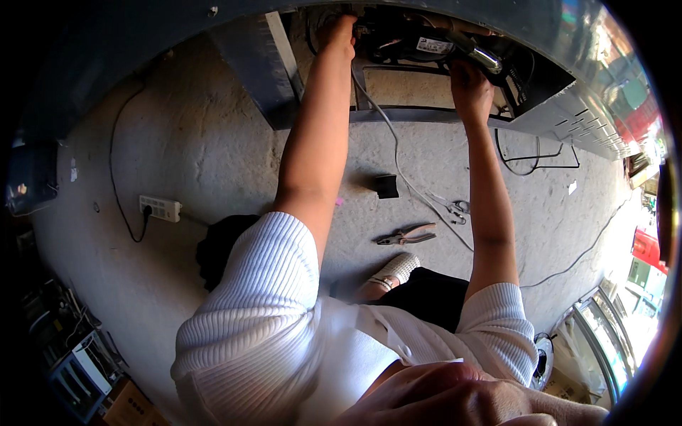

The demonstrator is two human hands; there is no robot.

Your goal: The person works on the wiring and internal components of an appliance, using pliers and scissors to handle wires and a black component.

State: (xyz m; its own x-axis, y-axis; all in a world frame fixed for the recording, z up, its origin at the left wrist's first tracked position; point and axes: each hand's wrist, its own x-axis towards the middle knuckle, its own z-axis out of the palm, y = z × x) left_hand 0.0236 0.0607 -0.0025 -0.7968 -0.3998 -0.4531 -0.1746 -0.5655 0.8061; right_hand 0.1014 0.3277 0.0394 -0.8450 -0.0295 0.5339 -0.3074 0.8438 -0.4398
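Both my arms reach forward into the open base of a dark grey metal cabinet (419, 114). My left hand (337, 34) is at the left of the opening, beside a black rounded compressor (405, 48) with a white label; its fingers are lost in shadow. On the compressor's right side, my right hand (471, 84) is curled just below a shiny metal cylinder (486, 58). Its fingertips are hidden, so what they grip cannot be made out. A grey cable (387, 121) hangs from the opening to the floor between my arms.
Pliers (406, 235) lie on the concrete floor near my shoe (401, 267), with a small black piece (386, 186) farther off. A white power strip (160, 209) with a plugged-in cord is at left. A bent black wire frame (540, 160) lies by the slotted panel (579, 117) at right.
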